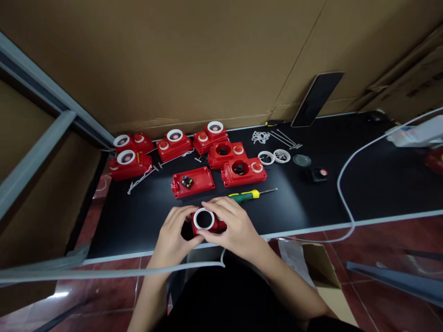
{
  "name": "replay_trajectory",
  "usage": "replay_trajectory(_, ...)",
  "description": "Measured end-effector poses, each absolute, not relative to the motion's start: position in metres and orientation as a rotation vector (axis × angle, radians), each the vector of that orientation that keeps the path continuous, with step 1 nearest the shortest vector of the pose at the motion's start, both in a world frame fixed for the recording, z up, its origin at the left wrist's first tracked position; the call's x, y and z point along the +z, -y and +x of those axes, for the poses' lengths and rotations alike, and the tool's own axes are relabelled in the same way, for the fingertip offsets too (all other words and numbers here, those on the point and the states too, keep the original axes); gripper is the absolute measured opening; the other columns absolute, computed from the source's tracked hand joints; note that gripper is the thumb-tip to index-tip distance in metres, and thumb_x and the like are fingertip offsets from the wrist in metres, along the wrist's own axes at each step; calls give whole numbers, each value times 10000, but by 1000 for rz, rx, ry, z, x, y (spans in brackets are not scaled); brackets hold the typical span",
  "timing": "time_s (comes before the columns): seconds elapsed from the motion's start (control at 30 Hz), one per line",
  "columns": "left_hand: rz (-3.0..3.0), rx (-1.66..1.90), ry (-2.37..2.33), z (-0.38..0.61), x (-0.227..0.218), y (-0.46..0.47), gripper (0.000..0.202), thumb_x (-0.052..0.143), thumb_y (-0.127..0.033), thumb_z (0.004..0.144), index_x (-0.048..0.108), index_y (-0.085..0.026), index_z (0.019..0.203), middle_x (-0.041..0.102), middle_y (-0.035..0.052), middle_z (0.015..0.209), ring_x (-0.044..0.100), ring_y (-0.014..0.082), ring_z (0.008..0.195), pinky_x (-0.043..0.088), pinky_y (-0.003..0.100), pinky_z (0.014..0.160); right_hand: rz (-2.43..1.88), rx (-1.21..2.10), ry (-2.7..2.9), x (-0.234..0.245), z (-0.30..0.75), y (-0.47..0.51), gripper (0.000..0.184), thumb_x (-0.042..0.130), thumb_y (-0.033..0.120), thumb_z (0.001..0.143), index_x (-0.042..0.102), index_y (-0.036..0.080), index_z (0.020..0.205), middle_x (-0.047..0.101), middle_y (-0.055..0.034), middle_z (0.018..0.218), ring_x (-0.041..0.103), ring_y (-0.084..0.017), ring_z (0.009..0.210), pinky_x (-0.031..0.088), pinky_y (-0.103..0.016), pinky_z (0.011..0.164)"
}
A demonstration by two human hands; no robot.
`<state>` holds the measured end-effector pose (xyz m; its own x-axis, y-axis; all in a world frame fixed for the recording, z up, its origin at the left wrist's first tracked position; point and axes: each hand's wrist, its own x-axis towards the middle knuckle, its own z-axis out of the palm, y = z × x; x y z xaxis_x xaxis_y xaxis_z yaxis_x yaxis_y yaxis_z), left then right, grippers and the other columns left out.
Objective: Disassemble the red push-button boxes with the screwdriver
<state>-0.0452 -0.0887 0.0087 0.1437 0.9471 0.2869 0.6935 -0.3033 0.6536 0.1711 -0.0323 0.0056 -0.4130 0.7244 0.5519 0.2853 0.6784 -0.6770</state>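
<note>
At the front edge of the table, both hands are around a red housing cover (pixel 220 225) with a white ring (pixel 195 219) on its round opening. My left hand (pixel 174 236) curls about the cover's left side, thumb toward the bottom. The index finger and thumb of my right hand (pixel 234 224) straddle the ring's top and bottom edges. Just behind lies an open red box base (pixel 203 177) with a small black switch part (pixel 187 181) in it. A green and yellow screwdriver (pixel 246 196) rests beyond my right hand, its blade pointing right.
Several red housings (pixel 175 148) line the back left, some with white rings. Loose white rings (pixel 282 156), small metal hammers (pixel 286 139), white cord (pixel 260 137), a clear disc (pixel 302 160) and a black part (pixel 317 174) lie right. A grey cable (pixel 341 184) crosses the table (pixel 380 184).
</note>
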Motion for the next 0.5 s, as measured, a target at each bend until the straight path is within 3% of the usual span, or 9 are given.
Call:
replay_trajectory(0.17, 1971, 952, -1582, -48, 10, 88, 484, 903, -331, 929, 663, -263, 1344, 756, 56, 1201, 750, 236, 984, 660, 403, 926, -643, 839, 2148, 16, 183, 27, 597, 764, 131, 931, 625, 231, 1503, 780, -129, 1407, 739, -297, 1313, 613, -523, 1147)
replay_trajectory(0.23, 1944, 946, -1583, -48, 10, 88, 501, 906, -355, 929, 655, -264, 1352, 749, 64, 1230, 756, 239, 1004, 662, 414, 946, -700, 869, 2183, 21, 183, 30, 623, 777, 185, 953, 586, 220, 1544, 711, -169, 1468, 693, -316, 1377, 598, -551, 1182)
replay_trajectory(0.33, 1938, 928, -1577, -47, 10, 88, 481, 886, -363, 945, 650, -265, 1353, 749, 73, 1251, 759, 246, 1031, 666, 426, 956, -919, 839, 2146, 23, 179, 35, 676, 876, 377, 952, 585, 166, 1524, 656, -192, 1377, 714, -330, 1269, 649, -546, 1098)
replay_trajectory(0.43, 1950, 935, -1580, -47, 10, 89, 443, 863, -345, 958, 649, -264, 1337, 753, 81, 1267, 759, 258, 1062, 670, 435, 954, -998, 850, 2077, 23, 175, 37, 492, 827, 292, 984, 629, 190, 1422, 683, -122, 1235, 744, -287, 1142, 682, -491, 1007)
replay_trajectory(0.5, 1957, 943, -1579, -46, 10, 89, 424, 855, -331, 961, 649, -265, 1325, 755, 90, 1299, 753, 271, 1108, 668, 445, 966, -986, 850, 2068, 23, 174, 38, 469, 813, 259, 985, 624, 212, 1413, 699, -102, 1216, 746, -280, 1132, 681, -483, 1000)
